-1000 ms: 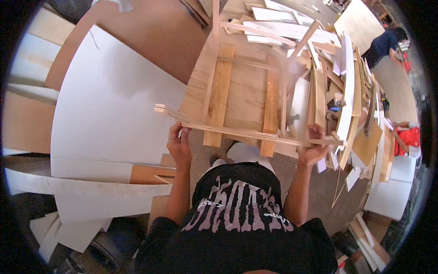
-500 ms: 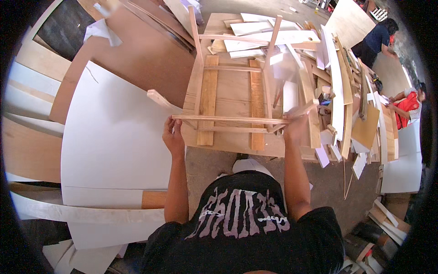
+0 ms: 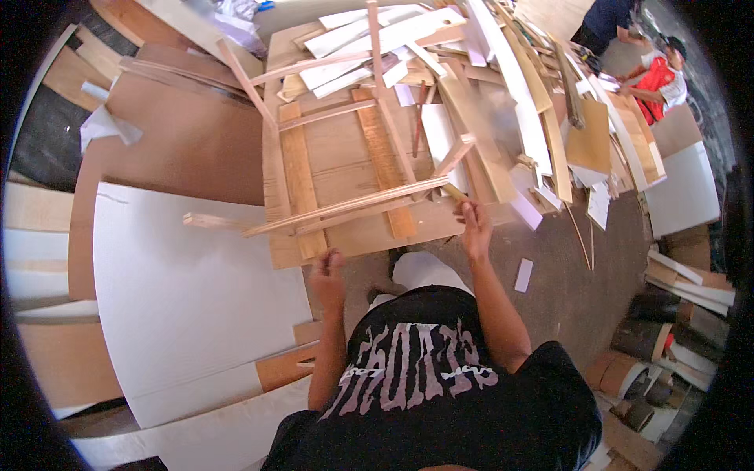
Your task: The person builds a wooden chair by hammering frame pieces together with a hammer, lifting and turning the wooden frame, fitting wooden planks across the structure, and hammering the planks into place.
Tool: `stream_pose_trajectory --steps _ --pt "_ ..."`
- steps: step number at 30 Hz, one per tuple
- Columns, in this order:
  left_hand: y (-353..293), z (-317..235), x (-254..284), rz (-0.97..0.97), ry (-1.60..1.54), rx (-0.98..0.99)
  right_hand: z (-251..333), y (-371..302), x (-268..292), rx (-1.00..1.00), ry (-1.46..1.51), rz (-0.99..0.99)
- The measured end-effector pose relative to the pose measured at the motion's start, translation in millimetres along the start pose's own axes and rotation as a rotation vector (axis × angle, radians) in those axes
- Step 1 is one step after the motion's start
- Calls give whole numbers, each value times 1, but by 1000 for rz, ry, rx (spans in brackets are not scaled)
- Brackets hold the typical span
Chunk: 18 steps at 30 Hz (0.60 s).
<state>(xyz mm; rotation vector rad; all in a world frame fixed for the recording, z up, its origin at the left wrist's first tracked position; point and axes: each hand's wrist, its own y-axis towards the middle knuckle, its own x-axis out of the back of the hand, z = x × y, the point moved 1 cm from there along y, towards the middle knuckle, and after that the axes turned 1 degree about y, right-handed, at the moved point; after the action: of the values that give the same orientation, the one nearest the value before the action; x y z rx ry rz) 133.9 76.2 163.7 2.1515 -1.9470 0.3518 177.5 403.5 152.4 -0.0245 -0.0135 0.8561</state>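
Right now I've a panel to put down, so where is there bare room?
The white sheet looks mostly bare between the brown sheet, the jutting frame leg and the left forearm. Grey floor shows right of the right forearm, around a pale block. Wood scraps crowd the table's far and right sides.

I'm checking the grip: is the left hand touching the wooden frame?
No, a visible gap separates the left hand from the wooden frame.

I see light-tan frame (image 3: 345, 207) past left hand (image 3: 328, 275), orange-brown slats (image 3: 383, 166) through it. Left: white board (image 3: 181, 314). Behind: black shirt (image 3: 440, 424), pink-grey print (image 3: 414, 365).
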Motion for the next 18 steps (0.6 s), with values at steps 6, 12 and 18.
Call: stream_pose_trajectory --steps 6,12,18 --pt "-34 -14 -76 466 -77 -77 -22 -20 34 -84 -455 88" --pt "-29 -23 -123 553 -35 -161 -33 10 56 -47 -565 78" --pt "-14 8 -184 428 230 -190 -29 53 76 -19 -624 237"
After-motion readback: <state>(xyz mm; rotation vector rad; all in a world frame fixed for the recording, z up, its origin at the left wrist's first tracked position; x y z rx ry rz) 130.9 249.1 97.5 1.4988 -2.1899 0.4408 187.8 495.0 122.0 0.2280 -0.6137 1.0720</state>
